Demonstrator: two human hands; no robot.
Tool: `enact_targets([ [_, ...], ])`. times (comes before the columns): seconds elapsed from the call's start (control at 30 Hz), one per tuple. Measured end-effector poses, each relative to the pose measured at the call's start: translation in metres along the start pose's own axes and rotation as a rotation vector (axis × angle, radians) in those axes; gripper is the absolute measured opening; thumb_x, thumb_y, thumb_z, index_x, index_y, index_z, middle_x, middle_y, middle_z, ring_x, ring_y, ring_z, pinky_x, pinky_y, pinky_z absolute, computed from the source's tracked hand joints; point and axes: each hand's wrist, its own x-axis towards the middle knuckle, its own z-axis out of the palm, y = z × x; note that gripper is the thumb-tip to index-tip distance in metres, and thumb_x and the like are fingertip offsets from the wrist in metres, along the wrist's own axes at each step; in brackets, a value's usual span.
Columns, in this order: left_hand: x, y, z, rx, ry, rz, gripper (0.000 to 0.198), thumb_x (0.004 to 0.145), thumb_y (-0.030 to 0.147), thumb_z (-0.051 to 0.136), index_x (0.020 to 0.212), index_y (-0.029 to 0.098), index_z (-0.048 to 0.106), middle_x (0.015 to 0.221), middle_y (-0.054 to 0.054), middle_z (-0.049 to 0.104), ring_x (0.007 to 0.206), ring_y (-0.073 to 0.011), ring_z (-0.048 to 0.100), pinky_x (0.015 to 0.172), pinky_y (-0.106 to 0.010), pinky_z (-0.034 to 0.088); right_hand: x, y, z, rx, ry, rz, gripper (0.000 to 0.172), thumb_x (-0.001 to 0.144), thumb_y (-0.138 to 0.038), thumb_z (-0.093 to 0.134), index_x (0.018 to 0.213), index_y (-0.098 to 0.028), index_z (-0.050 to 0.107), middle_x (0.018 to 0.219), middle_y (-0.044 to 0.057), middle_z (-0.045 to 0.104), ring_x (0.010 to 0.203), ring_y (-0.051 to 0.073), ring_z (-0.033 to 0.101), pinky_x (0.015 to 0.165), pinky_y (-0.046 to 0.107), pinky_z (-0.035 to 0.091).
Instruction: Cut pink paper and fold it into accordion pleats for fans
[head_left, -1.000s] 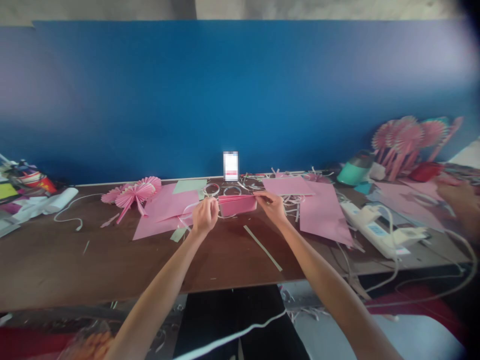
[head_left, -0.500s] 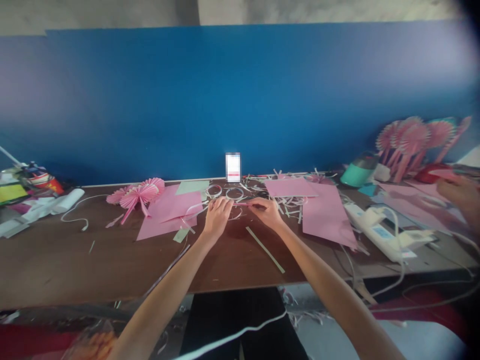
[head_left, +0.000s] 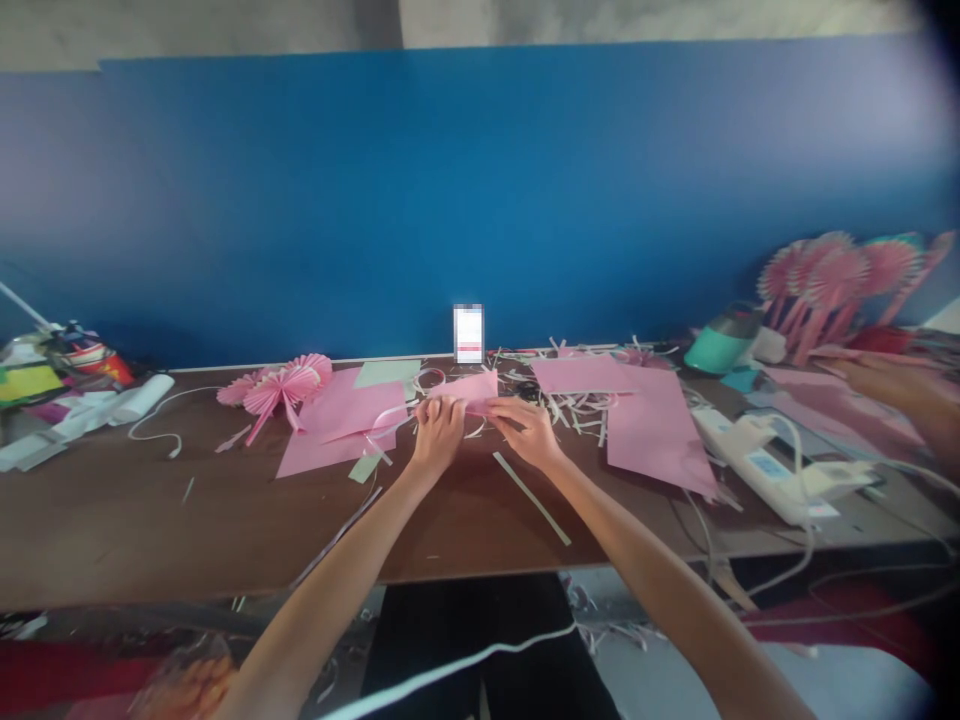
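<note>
Between my two hands is a small piece of pink paper (head_left: 477,386), its broad face tilted up toward me. My left hand (head_left: 438,434) is closed on its left part, with the fingers bent over the near edge. The fingers of my right hand (head_left: 528,428) pinch its right end. Beside my left hand lie larger pink sheets (head_left: 341,415) and a white strip (head_left: 390,415). Behind the hands, white paper rings (head_left: 430,379) rest on the table, partly covered by the held paper. A pale strip (head_left: 532,498) lies nearer me.
Folded pink paper fans (head_left: 285,390) lie at left. A lit phone (head_left: 469,334) leans on the blue wall. More pink sheets (head_left: 652,430), paper scraps (head_left: 581,415) and a power strip (head_left: 757,465) are at right, where another person's hand (head_left: 892,385) works near upright fans (head_left: 836,275).
The pink paper, earlier a thin edge between my fingers, now shows its broad face turned up. My hands stay in nearly the same place. The other person's hand has shifted left.
</note>
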Motion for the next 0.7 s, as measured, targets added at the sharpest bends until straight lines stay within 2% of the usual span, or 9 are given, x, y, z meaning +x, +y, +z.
enact_targets([
  [0.17,-0.001,-0.010,0.006,-0.006,0.056,-0.020,0.023,0.087,0.012,0.037,0.103,0.015,0.053,0.097,-0.014,0.057,0.088,-0.0268,0.052,0.078,-0.041,0.039,-0.001,-0.004,0.002,-0.052,0.045,-0.051,0.029,0.086,-0.026,0.054,0.115,-0.025,0.059,0.111,0.007,0.062,0.099,0.020,0.060,0.086,0.036,0.051],
  [0.23,0.000,-0.017,0.005,-0.107,0.148,-0.015,0.020,0.088,0.015,0.039,0.104,0.014,0.050,0.095,-0.013,0.057,0.086,-0.0252,0.052,0.077,-0.040,0.039,-0.001,-0.002,0.001,-0.089,0.094,-0.038,0.034,0.087,-0.025,0.052,0.121,-0.026,0.053,0.113,0.008,0.060,0.092,0.019,0.062,0.082,0.035,0.053],
  [0.37,0.000,-0.027,0.001,-0.299,0.373,-0.004,0.014,0.088,0.020,0.042,0.101,0.015,0.045,0.090,-0.010,0.057,0.082,-0.0216,0.053,0.077,-0.037,0.041,-0.001,0.007,-0.004,-0.161,0.186,-0.029,0.032,0.089,-0.023,0.048,0.121,-0.025,0.051,0.108,0.009,0.059,0.083,0.017,0.061,0.074,0.033,0.054],
  [0.43,0.000,-0.028,-0.002,-0.321,0.403,-0.002,0.010,0.088,0.020,0.041,0.096,0.016,0.046,0.086,-0.009,0.056,0.081,-0.0216,0.054,0.074,-0.036,0.041,-0.001,0.010,-0.006,-0.190,0.191,-0.046,0.035,0.089,-0.023,0.047,0.124,-0.025,0.047,0.110,0.010,0.057,0.087,0.018,0.060,0.074,0.033,0.053],
  [0.5,-0.001,-0.025,-0.005,-0.340,0.370,-0.009,0.010,0.088,0.022,0.041,0.095,0.016,0.046,0.085,-0.009,0.057,0.080,-0.0216,0.055,0.071,-0.034,0.042,-0.002,0.009,-0.006,-0.223,0.168,-0.079,0.041,0.088,-0.023,0.048,0.128,-0.024,0.042,0.117,0.011,0.054,0.098,0.020,0.058,0.078,0.035,0.053],
  [0.57,0.001,-0.019,-0.009,-0.378,0.287,-0.031,0.013,0.090,0.025,0.040,0.098,0.016,0.045,0.087,-0.009,0.058,0.081,-0.0210,0.056,0.068,-0.031,0.042,-0.003,0.007,-0.004,-0.269,0.126,-0.126,0.047,0.087,-0.023,0.050,0.132,-0.024,0.037,0.124,0.012,0.050,0.112,0.023,0.051,0.087,0.040,0.049],
  [0.7,0.016,-0.014,-0.020,-0.439,-0.003,-0.104,0.024,0.093,0.037,0.033,0.106,0.018,0.042,0.084,-0.006,0.060,0.073,-0.0196,0.059,0.059,-0.027,0.040,-0.003,0.005,-0.001,-0.322,0.072,-0.160,0.049,0.087,-0.023,0.050,0.133,-0.024,0.034,0.131,0.012,0.046,0.124,0.026,0.041,0.099,0.047,0.039],
])
